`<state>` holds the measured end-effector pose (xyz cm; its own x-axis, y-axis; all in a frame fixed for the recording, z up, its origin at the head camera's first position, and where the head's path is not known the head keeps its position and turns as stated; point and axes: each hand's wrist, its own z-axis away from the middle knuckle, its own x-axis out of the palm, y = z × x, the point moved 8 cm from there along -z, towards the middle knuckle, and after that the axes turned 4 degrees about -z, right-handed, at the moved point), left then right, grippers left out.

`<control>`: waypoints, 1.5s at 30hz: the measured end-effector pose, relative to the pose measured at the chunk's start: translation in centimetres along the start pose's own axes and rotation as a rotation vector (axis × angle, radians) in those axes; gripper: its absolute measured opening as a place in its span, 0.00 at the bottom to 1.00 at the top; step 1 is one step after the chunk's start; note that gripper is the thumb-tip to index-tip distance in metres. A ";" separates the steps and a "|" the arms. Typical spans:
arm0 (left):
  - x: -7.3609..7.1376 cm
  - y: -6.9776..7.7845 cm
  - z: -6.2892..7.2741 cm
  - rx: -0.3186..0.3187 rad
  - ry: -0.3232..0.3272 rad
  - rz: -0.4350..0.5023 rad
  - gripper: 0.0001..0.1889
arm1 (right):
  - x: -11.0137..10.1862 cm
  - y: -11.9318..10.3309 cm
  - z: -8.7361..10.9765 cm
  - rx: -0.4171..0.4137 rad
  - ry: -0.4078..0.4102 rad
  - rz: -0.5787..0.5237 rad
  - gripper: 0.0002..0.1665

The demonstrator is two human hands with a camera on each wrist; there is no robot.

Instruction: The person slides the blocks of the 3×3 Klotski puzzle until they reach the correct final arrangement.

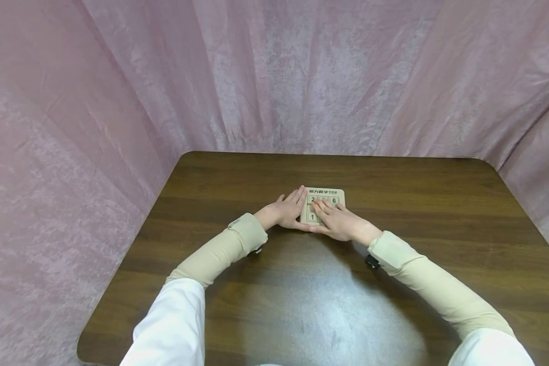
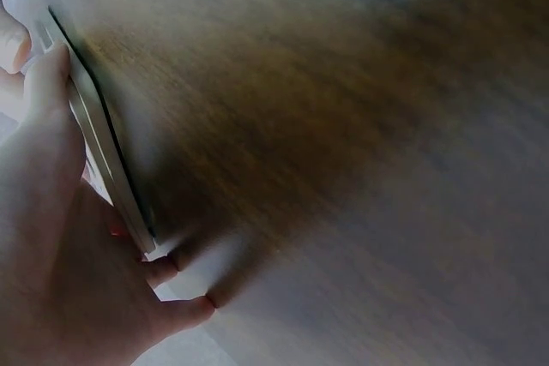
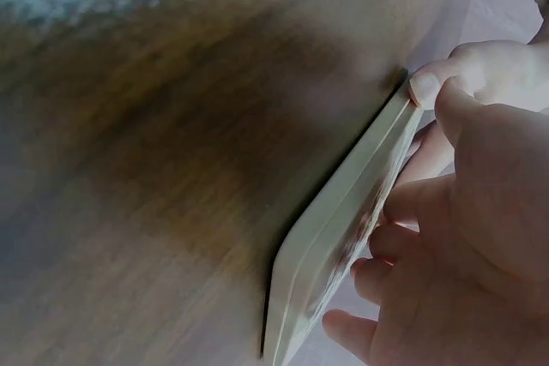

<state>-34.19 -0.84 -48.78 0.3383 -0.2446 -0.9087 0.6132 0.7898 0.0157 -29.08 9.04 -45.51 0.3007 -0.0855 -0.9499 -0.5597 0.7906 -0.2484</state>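
Observation:
A flat wooden number sliding puzzle (image 1: 327,192) lies on the table, with dark lettering along its far edge. Tiles reading 2, 6 and 1 show; others are covered by fingers. My left hand (image 1: 290,210) lies along the puzzle's left side with fingers extended, its thumb at the near edge. In the left wrist view, two fingertips (image 2: 199,310) reach the tabletop beside the puzzle's side wall (image 2: 107,152). From the right, my right hand (image 1: 342,222) reaches over the puzzle, its fingers laid across the number tiles and its thumb by the near edge, close to the left thumb.
The brown wood-grain table (image 1: 210,188) has rounded corners and a bright reflection near its front. Pink velvet curtains (image 1: 302,76) hang behind it and at both sides. Each wrist wears a pale band (image 1: 391,249) with a small dark camera below.

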 end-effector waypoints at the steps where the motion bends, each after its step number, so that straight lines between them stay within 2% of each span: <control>1: 0.1 0.0 0.0 0.000 0.002 -0.001 0.61 | 0.0 0.0 0.0 -0.001 -0.002 -0.003 0.44; 12: 0.4 0.3 0.3 0.005 0.014 -0.001 0.61 | 0.8 0.4 -0.5 0.006 -0.024 -0.026 0.45; 23: 0.3 0.3 0.4 -0.003 -0.010 0.006 0.61 | 0.5 0.5 -0.7 0.024 -0.032 -0.028 0.46; 45: -0.2 0.3 0.2 0.008 -0.003 -0.007 0.61 | 0.2 0.3 -0.6 0.028 -0.040 -0.023 0.46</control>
<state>-33.95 -0.68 -48.52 0.3357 -0.2519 -0.9076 0.6211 0.7836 0.0122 -29.63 8.91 -45.85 0.3436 -0.0801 -0.9357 -0.5306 0.8055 -0.2638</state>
